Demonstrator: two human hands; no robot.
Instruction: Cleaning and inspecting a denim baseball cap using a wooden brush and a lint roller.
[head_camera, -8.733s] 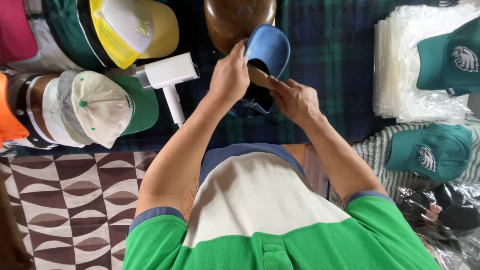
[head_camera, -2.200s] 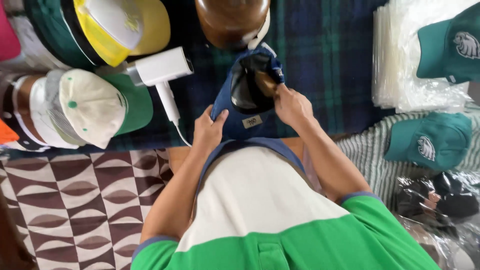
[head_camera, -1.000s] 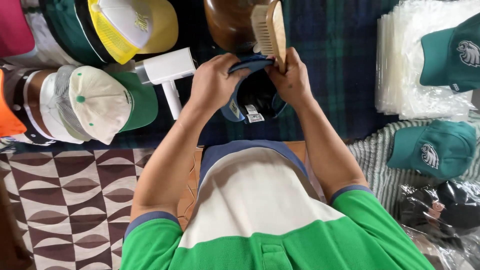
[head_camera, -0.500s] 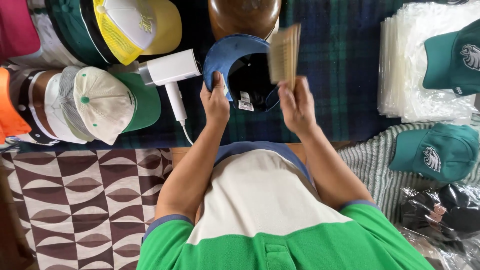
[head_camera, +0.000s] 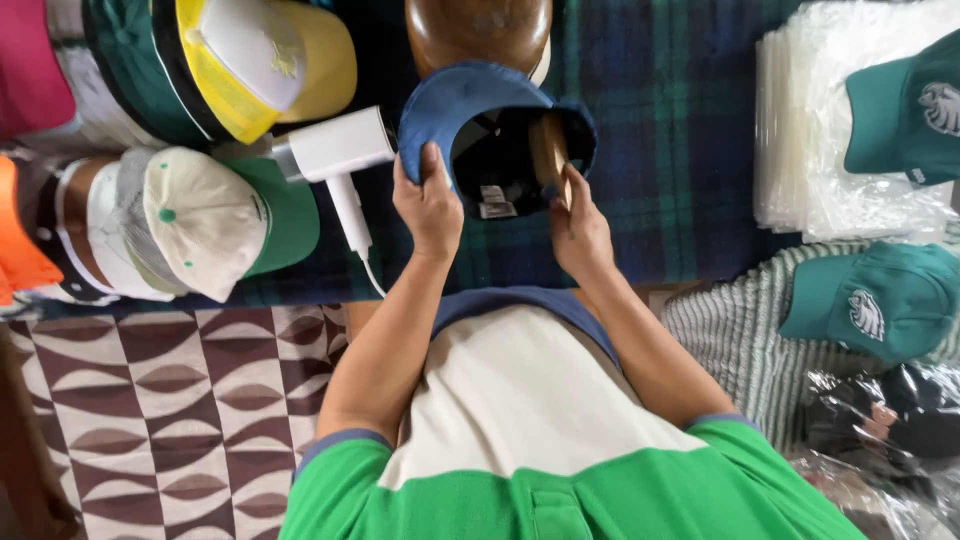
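A blue cap (head_camera: 450, 110) is held upside down over the dark plaid cloth, its dark inside facing me. My left hand (head_camera: 428, 200) grips the cap's brim on the left side. My right hand (head_camera: 580, 225) holds a wooden brush (head_camera: 549, 150), whose head is down inside the cap's crown at the right. A white tag shows inside the cap.
A white handheld steamer (head_camera: 335, 150) lies left of the cap. A brown wooden cap form (head_camera: 478, 30) stands behind it. Several caps are stacked at the left (head_camera: 210, 215), with a yellow one (head_camera: 265, 55) above. Green caps (head_camera: 870, 300) and clear bags (head_camera: 800, 130) lie right.
The cap has been turned over in my hands. The brush, held up beside the cap half a second ago, has gone down into the cap's inside.
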